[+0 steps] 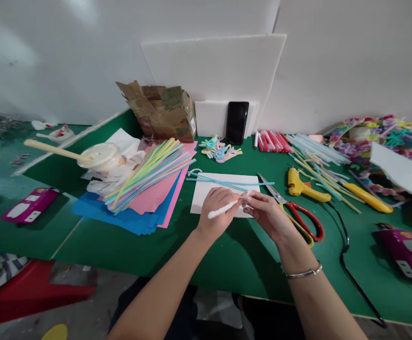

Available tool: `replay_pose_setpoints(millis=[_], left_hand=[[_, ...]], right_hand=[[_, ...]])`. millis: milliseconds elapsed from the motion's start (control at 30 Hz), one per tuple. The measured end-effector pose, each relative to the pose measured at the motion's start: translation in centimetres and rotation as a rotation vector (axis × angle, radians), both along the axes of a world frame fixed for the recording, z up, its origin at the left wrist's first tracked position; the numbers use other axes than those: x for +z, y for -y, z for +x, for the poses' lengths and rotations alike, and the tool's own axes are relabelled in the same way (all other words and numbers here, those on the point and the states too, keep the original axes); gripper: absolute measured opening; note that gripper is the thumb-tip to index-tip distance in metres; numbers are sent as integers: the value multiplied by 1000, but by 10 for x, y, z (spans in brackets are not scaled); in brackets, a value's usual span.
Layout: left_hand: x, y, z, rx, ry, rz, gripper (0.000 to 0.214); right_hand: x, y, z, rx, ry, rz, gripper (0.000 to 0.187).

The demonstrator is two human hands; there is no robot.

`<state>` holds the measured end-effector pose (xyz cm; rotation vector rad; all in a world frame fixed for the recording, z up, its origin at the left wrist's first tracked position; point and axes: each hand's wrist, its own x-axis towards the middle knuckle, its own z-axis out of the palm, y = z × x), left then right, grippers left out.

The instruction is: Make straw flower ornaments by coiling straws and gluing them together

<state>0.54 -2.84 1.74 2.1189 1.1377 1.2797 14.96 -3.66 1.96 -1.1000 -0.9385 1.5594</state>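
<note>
My left hand [218, 210] is closed around a slim white stick [223, 209] with a rounded end, like a pen; its kind is not certain. Against its fingertips, my right hand [267, 213] pinches something small that the fingers mostly hide. Both hands are over the lower part of a white sheet of paper [201, 198]. Just beyond them, thin light-blue pipe cleaners [223, 181] lie across the sheet. To the right of my right hand are scissors [300, 217] with red and yellow handles, their blades partly open.
Pastel pipe cleaners [152, 172] lie on coloured paper [131, 222] at left, near a lidded tub [101, 156]. Behind are a cardboard box [163, 113], a phone [237, 123], twisted pieces [220, 150] and pink markers [271, 141]. Rightward lie a yellow glue gun [305, 186] and its cord [344, 250].
</note>
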Motion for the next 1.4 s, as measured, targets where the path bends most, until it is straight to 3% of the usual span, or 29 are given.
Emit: replay_pose_setpoints(millis=[100, 233, 367, 467, 600, 733, 867, 933, 1000, 1133, 1267, 1400], left_hand=[[1, -2, 4, -3, 183, -272, 33], [-2, -6, 9, -121, 545, -733, 40], [-8, -10, 8, -144, 914, -1029, 35], [-8, -10, 5, -163, 971, -1129, 31], [-4, -10, 5, -169, 907, -1030, 25], [1, -8, 5, -73, 626, -644, 30], [2, -3, 0, 11, 210, -156, 25], [-1, 0, -4, -1, 57, 60, 19], [-4, 1, -7, -28, -30, 175, 16], [-3, 2, -7, -33, -14, 149, 16], [4, -1, 1, -20, 213, -201, 28], [4, -2, 8, -52, 519, -504, 36]], right_hand=[[0, 0, -4, -135, 149, 174, 23], [0, 2, -8, -303, 521, 554, 11], [0, 5, -10, -324, 801, 879, 18], [-1, 5, -9, -287, 884, 964, 23], [0, 5, -10, -332, 833, 885, 17], [-1, 2, -13, -328, 515, 532, 11], [-2, 1, -10, -159, 98, 145, 19], [-2, 2, -7, -30, -53, 33, 22], [-1, 2, -4, 65, -130, -14, 22], [2, 3, -2, 33, -79, 45, 20], [3, 2, -6, -193, 110, 273, 16], [0, 1, -10, -274, 294, 450, 9]])
